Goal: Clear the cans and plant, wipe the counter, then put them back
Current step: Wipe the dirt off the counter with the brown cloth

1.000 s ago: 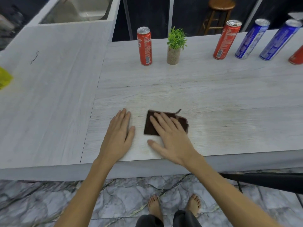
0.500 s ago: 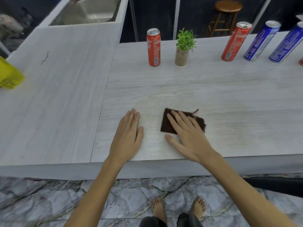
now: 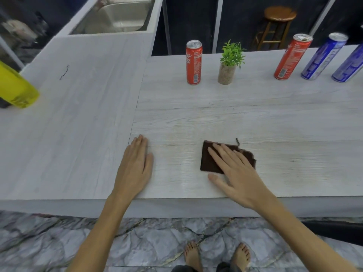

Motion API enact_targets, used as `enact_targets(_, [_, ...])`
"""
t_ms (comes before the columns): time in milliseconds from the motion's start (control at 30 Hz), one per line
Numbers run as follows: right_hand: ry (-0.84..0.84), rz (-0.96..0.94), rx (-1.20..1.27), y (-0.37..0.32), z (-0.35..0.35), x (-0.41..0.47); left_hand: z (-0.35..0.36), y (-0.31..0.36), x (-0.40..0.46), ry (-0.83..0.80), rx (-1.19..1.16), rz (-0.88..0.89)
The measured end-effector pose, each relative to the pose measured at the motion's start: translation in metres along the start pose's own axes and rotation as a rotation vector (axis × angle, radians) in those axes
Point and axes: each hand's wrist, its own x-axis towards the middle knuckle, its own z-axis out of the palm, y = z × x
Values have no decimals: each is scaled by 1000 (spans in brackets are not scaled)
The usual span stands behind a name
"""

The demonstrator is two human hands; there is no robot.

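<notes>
Right hand (image 3: 235,173) flat, fingers straight, pressing brown cloth (image 3: 211,162) on counter (image 3: 275,124); left hand (image 3: 135,165) flat, bracing. Red can (image 3: 193,62), plant (image 3: 228,62) stand at far edge. Keep palm pressure even; overlap strokes.

Right hand (image 3: 236,173) presses flat, fingers straight, on the cloth (image 3: 211,160). Left hand (image 3: 135,165) lies flat on the counter (image 3: 255,118), left of the cloth. Beyond the cloth stand a can (image 3: 193,62) and plant (image 3: 228,62).

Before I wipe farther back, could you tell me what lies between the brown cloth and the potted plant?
Only bare counter separates the cloth from the plant, per the head view.
</notes>
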Motion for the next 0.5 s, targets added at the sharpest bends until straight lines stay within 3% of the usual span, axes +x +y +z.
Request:
enact_targets(100, [-17, 61, -19, -14, 3, 46, 3, -4, -3, -13, 37, 19])
enact_targets(233, [-23, -23, -54, -59, 13, 73, 5, -6, 0, 3, 63, 17])
enact_targets(367, [-28, -201, -15, -92, 33, 29, 5, -7, -1, 2, 59, 25])
enact_targets(500, [-22, -229, 56, -61, 28, -19, 7, -8, -1, 9, 59, 23])
